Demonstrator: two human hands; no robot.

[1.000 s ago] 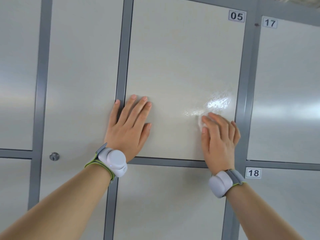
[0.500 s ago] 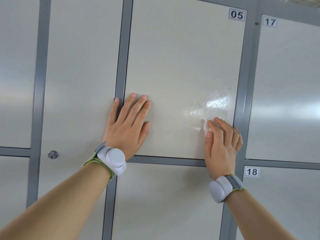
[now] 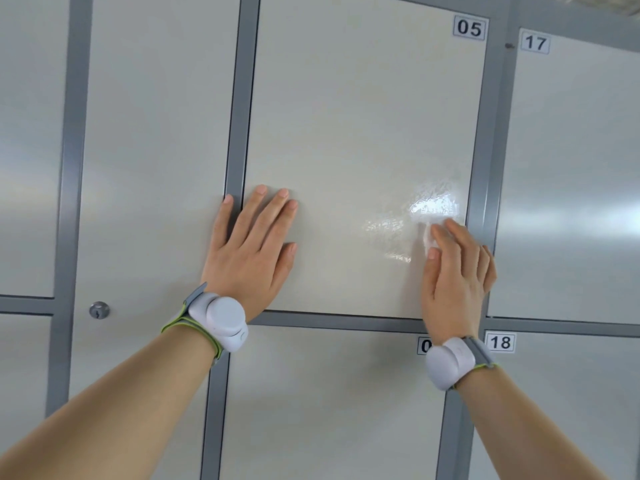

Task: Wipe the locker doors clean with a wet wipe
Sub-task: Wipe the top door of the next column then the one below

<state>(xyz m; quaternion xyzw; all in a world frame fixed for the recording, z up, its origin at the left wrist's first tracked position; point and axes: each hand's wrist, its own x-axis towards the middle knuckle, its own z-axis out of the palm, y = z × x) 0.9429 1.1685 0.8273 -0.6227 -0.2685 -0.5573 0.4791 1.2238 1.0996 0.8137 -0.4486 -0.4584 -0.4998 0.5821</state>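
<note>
Locker door 05 (image 3: 356, 116): pale panel in a grey frame (image 3: 242, 98), filling the middle of the view; a wet sheen (image 3: 433, 202) shows only near its lower right corner.
Wet wipe (image 3: 428, 239): a small white wad flat against door 05, low on its right side just below the sheen; most of it is hidden under the fingers.
Step in hand: wiping door 05, seemingly early on, since the glossy patch is small and the rest of the panel looks dry.
Next move: probably strokes across and up from that corner, with steady pressure so the wad does not slip out, until the upper part of door 05 is covered too.
Right hand (image 3: 453, 278): fingers close together and nearly straight, pressing the wipe onto door 05 beside its right edge; the thumb lies alongside, its tip at the wad.
Left hand (image 3: 252, 251): spread flat, palm on the lower left corner of door 05, little finger over the frame; it holds nothing and seems to brace.
Arms: both reach up and forward from below door 05, each with a white wrist device, the left one (image 3: 221, 322) and the right one (image 3: 448, 363).
</note>
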